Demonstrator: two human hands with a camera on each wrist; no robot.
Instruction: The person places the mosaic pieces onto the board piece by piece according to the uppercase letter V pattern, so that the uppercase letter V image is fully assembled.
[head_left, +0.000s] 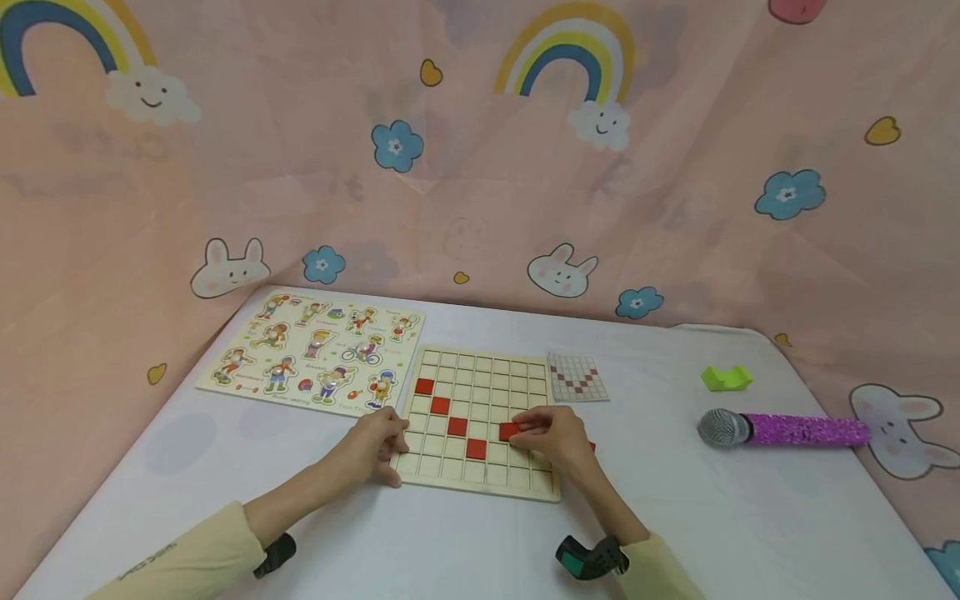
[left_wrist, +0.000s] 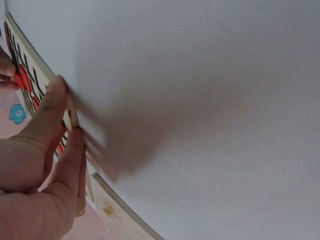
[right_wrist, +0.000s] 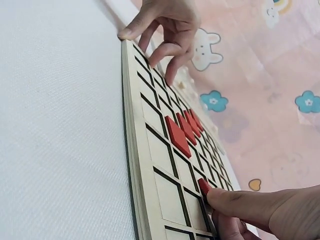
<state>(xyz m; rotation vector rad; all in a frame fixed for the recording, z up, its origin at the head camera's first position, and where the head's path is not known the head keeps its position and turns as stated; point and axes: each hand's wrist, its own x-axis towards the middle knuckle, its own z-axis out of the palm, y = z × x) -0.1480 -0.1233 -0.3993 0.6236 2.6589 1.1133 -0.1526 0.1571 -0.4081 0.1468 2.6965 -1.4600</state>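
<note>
A pale wooden grid board (head_left: 450,475) lies on the white table, with several red square tiles (head_left: 457,426) in a diagonal line of its cells. My left hand (head_left: 375,446) grips the board's near left corner, thumb on the front edge and fingers along the side. Between thumb and fingers of my right hand (head_left: 557,435) is a red square tile (head_left: 508,432), pinched over the board right of the diagonal. The right wrist view shows this tile tilted at the thumb tip (right_wrist: 204,186); its far part is hidden. Next to the board's far right corner lies a small pattern card (head_left: 577,377).
A peg puzzle board (head_left: 303,354) with cartoon figures lies at the back left. On the right are a purple glittery microphone (head_left: 783,429) and a lime-green curved block (head_left: 726,378). Something red (head_left: 592,447) peeks out by the right wrist. A pink patterned cloth (head_left: 465,192) hangs behind.
</note>
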